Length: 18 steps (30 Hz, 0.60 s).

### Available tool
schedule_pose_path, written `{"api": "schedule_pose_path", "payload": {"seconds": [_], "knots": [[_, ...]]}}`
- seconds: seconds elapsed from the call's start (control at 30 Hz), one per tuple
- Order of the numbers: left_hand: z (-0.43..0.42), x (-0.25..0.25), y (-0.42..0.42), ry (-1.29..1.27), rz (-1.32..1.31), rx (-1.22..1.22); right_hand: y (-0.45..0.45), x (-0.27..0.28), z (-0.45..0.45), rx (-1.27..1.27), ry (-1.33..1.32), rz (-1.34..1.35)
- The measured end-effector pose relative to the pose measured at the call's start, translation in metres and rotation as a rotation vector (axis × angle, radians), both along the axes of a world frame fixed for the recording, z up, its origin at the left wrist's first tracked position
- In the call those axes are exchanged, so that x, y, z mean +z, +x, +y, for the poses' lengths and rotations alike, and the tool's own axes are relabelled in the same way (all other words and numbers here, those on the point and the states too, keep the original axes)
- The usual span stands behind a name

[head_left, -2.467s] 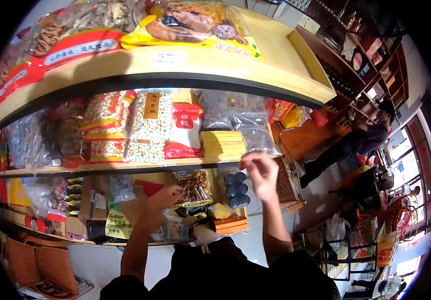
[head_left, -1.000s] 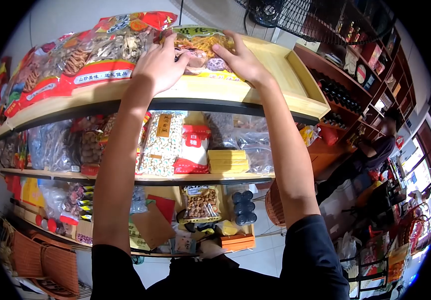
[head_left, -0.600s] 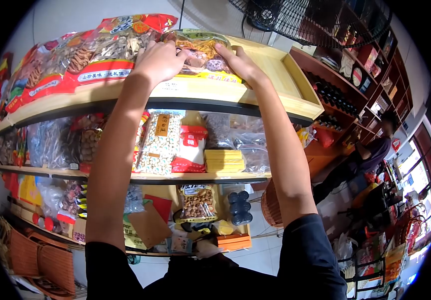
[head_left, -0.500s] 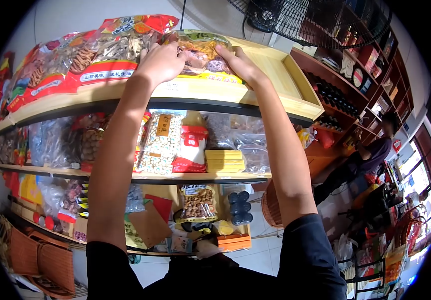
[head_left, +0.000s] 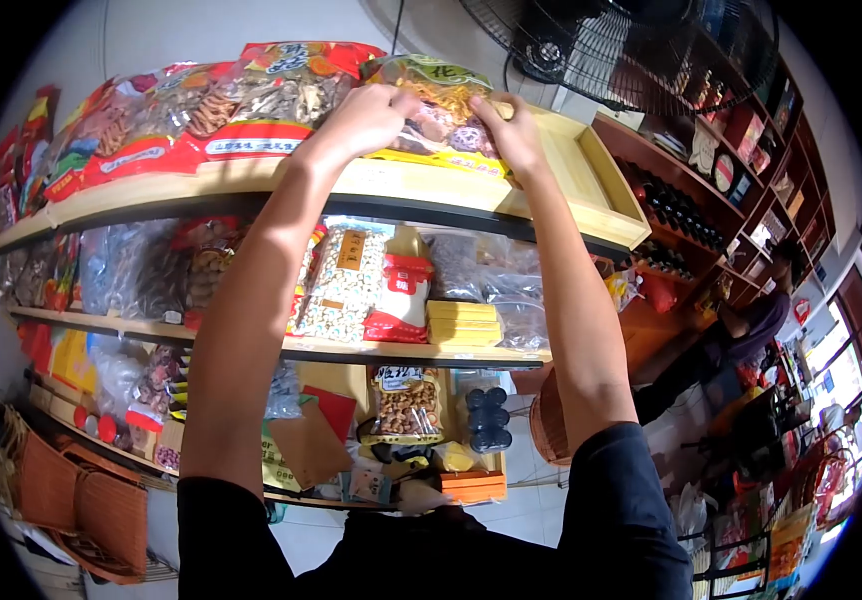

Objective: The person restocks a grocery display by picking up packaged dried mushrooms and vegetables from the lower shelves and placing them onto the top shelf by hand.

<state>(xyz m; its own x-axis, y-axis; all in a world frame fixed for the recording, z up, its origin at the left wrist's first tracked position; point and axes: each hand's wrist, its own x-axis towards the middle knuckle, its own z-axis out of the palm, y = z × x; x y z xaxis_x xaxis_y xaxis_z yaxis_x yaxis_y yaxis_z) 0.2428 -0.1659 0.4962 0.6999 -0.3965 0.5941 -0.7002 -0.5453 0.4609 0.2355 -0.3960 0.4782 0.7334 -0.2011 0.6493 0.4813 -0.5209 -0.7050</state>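
A clear bag of dried foods [head_left: 441, 128] with a green top and a yellow bottom band lies on the top wooden shelf [head_left: 391, 190]. My left hand [head_left: 373, 115] is closed at the bag's left side, with its fingers curled and partly hidden. On the right side, my right hand [head_left: 513, 132] grips the bag's edge between thumb and fingers. Beside my left hand lies a red-banded bag of dried mushrooms [head_left: 286, 95], next to more red bags [head_left: 161, 120] along the shelf.
Lower shelves hold a white-and-red bag [head_left: 399, 298], yellow boxes [head_left: 463, 323] and a nut bag [head_left: 406, 405]. A black wire fan [head_left: 631, 50] stands behind the top shelf's right end. Wicker chairs [head_left: 81, 500] are at lower left. A person [head_left: 751, 320] stands at right.
The whole view has shifted, so the shelves and bags appear slightly farther right. My left hand's fingers look more curled at the bag's side; my right hand stays on its edge.
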Motion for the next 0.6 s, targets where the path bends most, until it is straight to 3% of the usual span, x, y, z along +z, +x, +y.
{"api": "schedule_pose_path", "payload": {"seconds": [0.17,0.2,0.27,0.5,0.6], "knots": [[0.01,0.002,-0.025,-0.141,-0.023,-0.048,0.002,0.002,-0.005,0.065,0.031,-0.088],[0.014,0.006,-0.034,-0.064,-0.01,-0.053,0.004,0.002,-0.006,0.07,0.012,-0.112],[0.009,-0.006,-0.023,-0.143,-0.251,0.031,-0.009,0.011,0.001,0.112,0.056,-0.053],[0.026,-0.008,-0.057,-0.288,-0.244,0.009,-0.053,0.036,0.022,0.078,-0.135,-0.12],[0.041,-0.023,-0.065,-0.384,-0.283,-0.074,-0.078,0.026,0.036,0.105,-0.101,-0.177]]}}
